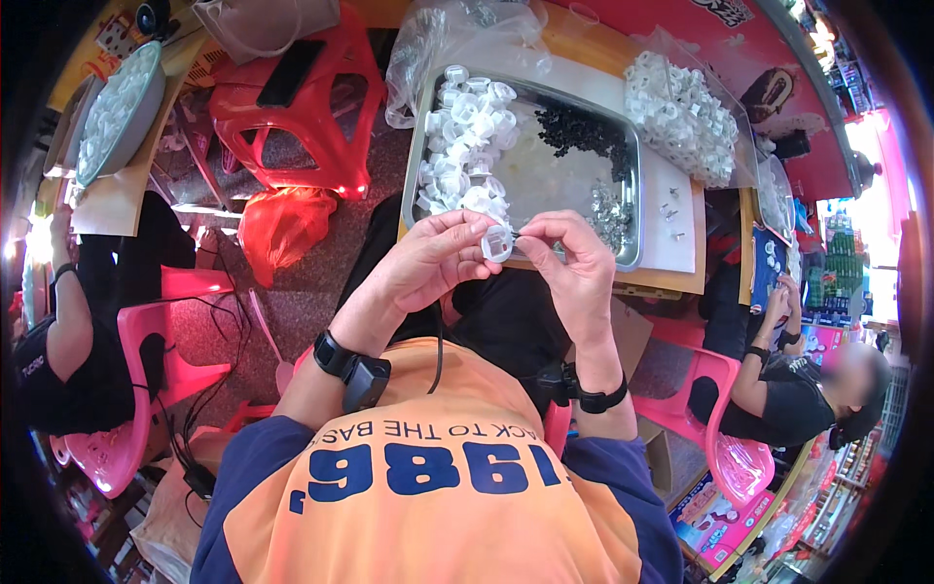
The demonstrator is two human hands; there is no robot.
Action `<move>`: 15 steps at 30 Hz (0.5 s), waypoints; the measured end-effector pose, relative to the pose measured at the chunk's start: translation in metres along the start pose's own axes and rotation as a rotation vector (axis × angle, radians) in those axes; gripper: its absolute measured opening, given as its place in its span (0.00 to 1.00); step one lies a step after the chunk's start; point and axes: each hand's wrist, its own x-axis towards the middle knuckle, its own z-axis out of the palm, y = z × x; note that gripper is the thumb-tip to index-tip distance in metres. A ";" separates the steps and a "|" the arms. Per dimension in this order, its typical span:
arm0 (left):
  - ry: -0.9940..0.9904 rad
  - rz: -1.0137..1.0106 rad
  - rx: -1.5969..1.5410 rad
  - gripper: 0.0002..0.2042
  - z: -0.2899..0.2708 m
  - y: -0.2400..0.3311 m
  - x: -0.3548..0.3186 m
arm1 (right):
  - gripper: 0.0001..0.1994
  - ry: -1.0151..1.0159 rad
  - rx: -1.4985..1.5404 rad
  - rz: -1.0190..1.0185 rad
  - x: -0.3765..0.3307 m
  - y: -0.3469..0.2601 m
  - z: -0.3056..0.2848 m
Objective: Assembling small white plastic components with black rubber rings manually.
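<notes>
Between the thumb and fingers of my left hand (438, 255) is a round white plastic piece (497, 243) with a square opening in its face. Close to its right side, my right hand (572, 255) pinches something small and dark at the fingertips, too small to name. Both hands are over the near edge of a metal tray (630, 255). Inside the tray lie a heap of white plastic pieces (467, 136) at the left, small black parts (582, 134) at the far right and small silvery metal parts (611, 216) at the near right.
A clear bag of white parts (679, 117) lies right of the tray. A red stool (292, 117) bearing a dark phone (291, 73) stands at left, above a red plastic bag (282, 229). Co-workers sit on pink chairs at either side. A basin of white parts (122, 112) is far left.
</notes>
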 end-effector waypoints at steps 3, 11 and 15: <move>-0.013 0.001 -0.005 0.12 -0.001 0.000 0.000 | 0.07 -0.020 -0.108 -0.014 0.002 -0.013 0.002; -0.025 -0.012 0.061 0.10 -0.004 -0.001 0.001 | 0.09 -0.062 -0.328 -0.198 0.004 -0.006 0.003; -0.008 -0.002 0.061 0.10 -0.004 -0.002 0.001 | 0.09 -0.067 -0.355 -0.218 0.004 -0.006 0.004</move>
